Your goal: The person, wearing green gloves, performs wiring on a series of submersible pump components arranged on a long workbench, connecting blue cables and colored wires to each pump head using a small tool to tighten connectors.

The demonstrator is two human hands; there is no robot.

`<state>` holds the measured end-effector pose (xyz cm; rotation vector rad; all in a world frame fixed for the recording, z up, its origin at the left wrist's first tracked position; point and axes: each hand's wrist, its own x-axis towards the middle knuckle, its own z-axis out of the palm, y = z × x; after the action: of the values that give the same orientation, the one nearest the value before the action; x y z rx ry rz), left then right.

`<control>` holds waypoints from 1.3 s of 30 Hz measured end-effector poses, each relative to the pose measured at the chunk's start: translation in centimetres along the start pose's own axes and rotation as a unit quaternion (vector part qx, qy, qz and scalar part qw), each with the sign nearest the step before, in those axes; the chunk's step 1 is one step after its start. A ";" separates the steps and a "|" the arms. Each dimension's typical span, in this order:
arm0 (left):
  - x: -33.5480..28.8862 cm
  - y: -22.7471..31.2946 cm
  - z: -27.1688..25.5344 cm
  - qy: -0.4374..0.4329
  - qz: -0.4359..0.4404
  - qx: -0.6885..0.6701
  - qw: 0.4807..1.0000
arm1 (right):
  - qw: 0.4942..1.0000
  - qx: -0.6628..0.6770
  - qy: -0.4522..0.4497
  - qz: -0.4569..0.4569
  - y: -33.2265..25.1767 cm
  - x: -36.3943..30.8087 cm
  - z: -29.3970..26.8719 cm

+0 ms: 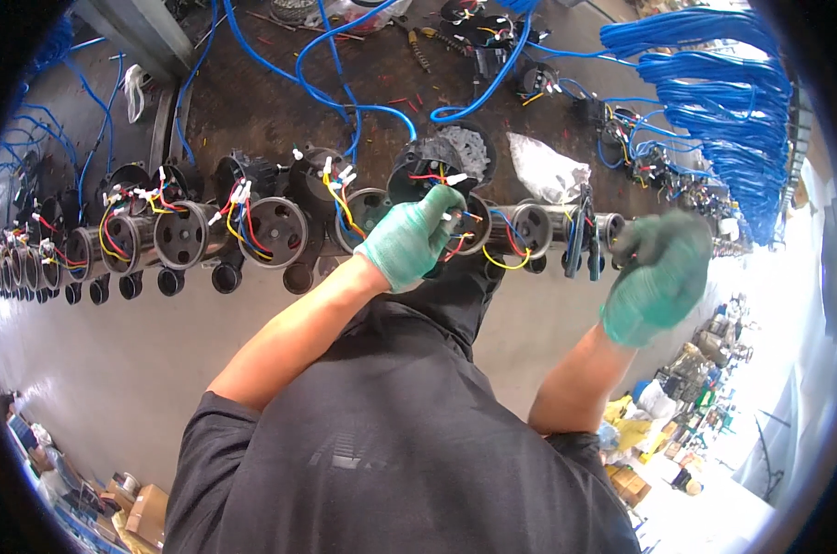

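My left hand [407, 242], in a green glove, is closed at the mouth of a metal motor cylinder [475, 231]. Its fingers pinch wires there, and bare ends stick out beside the fingertips. Just above the fingers lies a black round cap [420, 175] with red wires, a white connector and a blue cable. My right hand [663, 272], gloved in green with dark fingers, is raised at the right, apart from the cylinders. Motion smears its fingers, so whether it holds anything does not show. Pliers [577, 235] hang nearest to it, at the bench edge.
A row of metal cylinders [180, 235] with coloured wires and black caps lines the bench edge. Behind them are a bowl of grey pieces [467, 150], a white plastic bag [546, 171] and loose blue cables [322, 88]. Bundled blue cable [714, 111] hangs at the right.
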<state>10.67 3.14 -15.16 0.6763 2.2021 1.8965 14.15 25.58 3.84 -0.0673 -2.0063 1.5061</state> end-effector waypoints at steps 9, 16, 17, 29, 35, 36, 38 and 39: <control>0.2 0.1 -0.2 0.013 0.017 0.001 1.000 | 0.882 -0.303 -0.349 0.086 4.5 0.0 2.1; 0.3 0.1 -0.1 0.028 0.042 -0.027 0.998 | 0.878 -0.283 -0.366 -0.120 5.7 -4.8 4.3; 0.3 0.1 -0.2 0.020 0.035 -0.023 0.999 | 0.876 -0.284 -0.362 -0.146 5.8 -4.8 4.4; 0.4 0.0 -0.3 0.038 0.036 -0.018 0.998 | 0.877 -0.270 -0.367 -0.151 6.0 -4.7 4.2; 0.4 0.1 -0.5 0.029 0.029 -0.019 0.999 | 0.903 -0.257 -0.318 -0.131 6.8 -5.0 4.8; 0.4 0.2 -0.6 0.023 0.022 -0.019 0.999 | 0.906 -0.258 -0.311 -0.123 7.0 -5.1 4.9; 0.4 0.4 -0.7 0.018 0.019 -0.015 1.000 | 0.912 -0.252 -0.300 -0.118 7.3 -5.1 4.9; 0.4 0.6 -0.8 0.017 0.016 -0.016 1.000 | 0.915 -0.249 -0.295 -0.115 7.4 -5.2 4.9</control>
<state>10.15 2.68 -14.41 0.6834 2.1885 1.9690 13.49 21.94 -5.79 0.4518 -2.7247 0.8911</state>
